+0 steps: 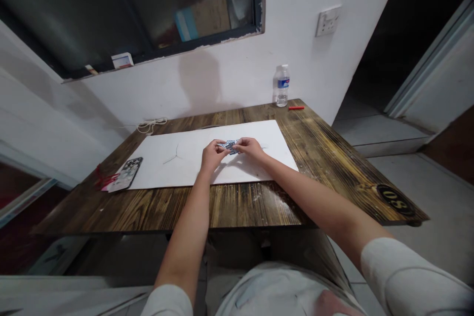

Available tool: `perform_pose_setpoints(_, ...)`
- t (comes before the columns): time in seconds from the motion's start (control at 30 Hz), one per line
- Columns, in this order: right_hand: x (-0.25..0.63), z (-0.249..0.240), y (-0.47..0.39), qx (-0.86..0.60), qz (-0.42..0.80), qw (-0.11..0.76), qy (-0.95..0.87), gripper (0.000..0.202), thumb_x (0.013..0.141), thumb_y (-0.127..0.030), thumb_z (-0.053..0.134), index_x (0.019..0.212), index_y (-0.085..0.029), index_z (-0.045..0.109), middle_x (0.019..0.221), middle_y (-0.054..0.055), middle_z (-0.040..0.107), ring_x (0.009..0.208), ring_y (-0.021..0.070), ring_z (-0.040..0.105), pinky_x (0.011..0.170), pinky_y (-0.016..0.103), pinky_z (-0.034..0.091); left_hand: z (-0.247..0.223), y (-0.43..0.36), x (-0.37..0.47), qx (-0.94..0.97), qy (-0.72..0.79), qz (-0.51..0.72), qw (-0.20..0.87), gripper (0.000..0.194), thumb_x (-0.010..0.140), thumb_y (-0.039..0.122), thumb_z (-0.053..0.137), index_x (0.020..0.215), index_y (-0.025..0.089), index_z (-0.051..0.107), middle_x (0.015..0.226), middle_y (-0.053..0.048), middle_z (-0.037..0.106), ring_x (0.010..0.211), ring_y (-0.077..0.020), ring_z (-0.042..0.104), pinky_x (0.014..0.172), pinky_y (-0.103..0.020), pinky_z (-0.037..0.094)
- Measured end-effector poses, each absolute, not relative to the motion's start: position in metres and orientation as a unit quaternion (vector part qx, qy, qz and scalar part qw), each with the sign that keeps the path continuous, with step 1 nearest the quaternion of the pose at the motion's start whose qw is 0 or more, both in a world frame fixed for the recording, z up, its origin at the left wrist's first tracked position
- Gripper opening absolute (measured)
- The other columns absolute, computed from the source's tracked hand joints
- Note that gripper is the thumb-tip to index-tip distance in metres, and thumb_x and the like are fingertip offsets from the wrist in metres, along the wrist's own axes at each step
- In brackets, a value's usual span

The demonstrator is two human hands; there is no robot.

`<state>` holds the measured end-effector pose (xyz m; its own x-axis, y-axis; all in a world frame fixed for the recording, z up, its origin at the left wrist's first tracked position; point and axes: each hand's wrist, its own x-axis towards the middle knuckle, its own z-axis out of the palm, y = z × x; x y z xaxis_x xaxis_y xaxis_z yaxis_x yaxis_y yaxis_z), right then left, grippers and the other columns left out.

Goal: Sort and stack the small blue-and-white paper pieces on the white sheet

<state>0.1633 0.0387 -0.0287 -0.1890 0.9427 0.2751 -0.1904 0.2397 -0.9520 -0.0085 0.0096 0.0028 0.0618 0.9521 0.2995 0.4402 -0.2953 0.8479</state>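
Observation:
Both hands meet over a white board (pixel 192 173) that lies on a wooden table. Between them is a small, flat blue, white and dark patterned piece (pixel 231 147), too small in view to name its kind. My left hand (pixel 215 153) pinches its left side with thumb and fingers. On the opposite side, my right hand (pixel 250 146) grips it the same way. The fingers cover part of the piece, which is held just over the board. Thin dark lines (pixel 177 156) mark the board to the left of my hands.
A phone-like patterned object (pixel 130 170) lies on the board's left end, beside something red (pixel 103 177). White cable (pixel 151 125) is coiled at the back left. A plastic bottle (pixel 282 86) and red stick (pixel 296 107) are at the back right; a black disc (pixel 395 199) marks the right corner.

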Motion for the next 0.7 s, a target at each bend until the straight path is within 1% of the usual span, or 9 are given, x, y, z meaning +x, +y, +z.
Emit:
perform_pose_setpoints(0.17, 0.162, -0.028, 0.036, -0.33, 0.504, 0.522, -0.604, 0.041, 0.051, -0.053, 0.081, 0.06, -0.017, 0.064, 0.058, 0.001, 0.064, 0.053, 0.0121, 0.055, 0.055, 0.026, 0.043, 0.002, 0.01, -0.007, 0.677, 0.529, 0.434, 0.27, 0.039, 0.065, 0.038, 0.077, 0.095, 0.019, 0.062, 0.067, 0.001, 0.065, 0.066, -0.0153, 0.063, 0.064, -0.026, 0.047)
perform_pose_setpoints(0.3, 0.163, -0.029, 0.037, -0.34, 0.494, 0.536, -0.594, 0.039, 0.054, -0.052, 0.08, 0.061, -0.017, 0.063, 0.056, 0.0, 0.063, 0.052, 0.0117, 0.054, 0.055, 0.025, 0.042, 0.002, 0.009, -0.009, 0.681, 0.541, 0.42, 0.258, 0.035, 0.067, 0.035, 0.074, 0.097, 0.019, 0.063, 0.071, 0.0, 0.066, 0.068, -0.0159, 0.063, 0.065, -0.027, 0.047)
perform_pose_setpoints(0.37, 0.164, -0.03, 0.039, -0.358, 0.485, 0.556, -0.572, 0.039, 0.055, -0.051, 0.079, 0.062, -0.017, 0.062, 0.054, -0.001, 0.061, 0.051, 0.0114, 0.053, 0.054, 0.025, 0.041, 0.004, 0.006, -0.011, 0.704, 0.557, 0.373, 0.233, 0.029, 0.069, 0.03, 0.072, 0.095, 0.02, 0.064, 0.075, -0.001, 0.067, 0.072, -0.0168, 0.062, 0.067, -0.028, 0.047)
perform_pose_setpoints(0.43, 0.165, -0.032, 0.042, -0.375, 0.477, 0.573, -0.551, 0.037, 0.057, -0.05, 0.079, 0.063, -0.018, 0.062, 0.053, -0.001, 0.06, 0.05, 0.0112, 0.053, 0.054, 0.025, 0.041, 0.007, 0.002, -0.014, 0.754, 0.569, 0.275, 0.176, 0.022, 0.07, 0.028, 0.072, 0.089, 0.02, 0.066, 0.081, -0.003, 0.068, 0.076, -0.0184, 0.062, 0.069, -0.029, 0.046)
perform_pose_setpoints(0.5, 0.166, -0.035, 0.044, -0.383, 0.475, 0.583, -0.536, 0.036, 0.058, -0.05, 0.078, 0.064, -0.018, 0.062, 0.054, -0.001, 0.061, 0.051, 0.0113, 0.053, 0.054, 0.025, 0.041, 0.01, -0.001, -0.017, 0.789, 0.577, 0.18, 0.111, 0.017, 0.068, 0.03, 0.075, 0.081, 0.02, 0.067, 0.088, -0.005, 0.068, 0.082, -0.0207, 0.061, 0.071, -0.029, 0.044)
perform_pose_setpoints(0.57, 0.167, -0.036, 0.046, -0.387, 0.476, 0.589, -0.526, 0.036, 0.058, -0.05, 0.078, 0.065, -0.018, 0.062, 0.055, -0.001, 0.061, 0.051, 0.0114, 0.053, 0.055, 0.025, 0.042, 0.012, -0.003, -0.019, 0.797, 0.584, 0.137, 0.07, 0.014, 0.074, 0.034, 0.07, 0.081, 0.021, 0.068, 0.092, -0.006, 0.067, 0.086, -0.0208, 0.06, 0.072, -0.029, 0.042)
perform_pose_setpoints(0.6, 0.167, -0.037, 0.046, -0.388, 0.476, 0.591, -0.523, 0.036, 0.058, -0.05, 0.078, 0.065, -0.018, 0.062, 0.055, -0.001, 0.061, 0.051, 0.0115, 0.053, 0.055, 0.025, 0.042, 0.012, -0.003, -0.021, 0.8, 0.584, 0.125, 0.064, 0.014, 0.075, 0.034, 0.069, 0.083, 0.022, 0.068, 0.094, -0.006, 0.067, 0.087, -0.0205, 0.06, 0.073, -0.028, 0.042)
perform_pose_setpoints(0.67, 0.167, -0.038, 0.046, -0.387, 0.474, 0.592, -0.525, 0.035, 0.059, -0.049, 0.078, 0.065, -0.018, 0.062, 0.055, -0.001, 0.061, 0.051, 0.0116, 0.053, 0.055, 0.026, 0.041, 0.012, -0.002, -0.025, 0.804, 0.578, 0.118, 0.069, 0.017, 0.07, 0.033, 0.072, 0.084, 0.023, 0.069, 0.096, -0.005, 0.067, 0.087, -0.0198, 0.06, 0.072, -0.027, 0.041)
perform_pose_setpoints(0.7, 0.166, -0.038, 0.046, -0.387, 0.473, 0.591, -0.527, 0.035, 0.059, -0.049, 0.078, 0.065, -0.018, 0.062, 0.055, -0.001, 0.061, 0.051, 0.0117, 0.053, 0.055, 0.026, 0.041, 0.011, 0.0, -0.027, 0.805, 0.576, 0.124, 0.076, 0.016, 0.067, 0.032, 0.075, 0.079, 0.023, 0.069, 0.092, -0.004, 0.067, 0.085, -0.0194, 0.06, 0.072, -0.027, 0.04)
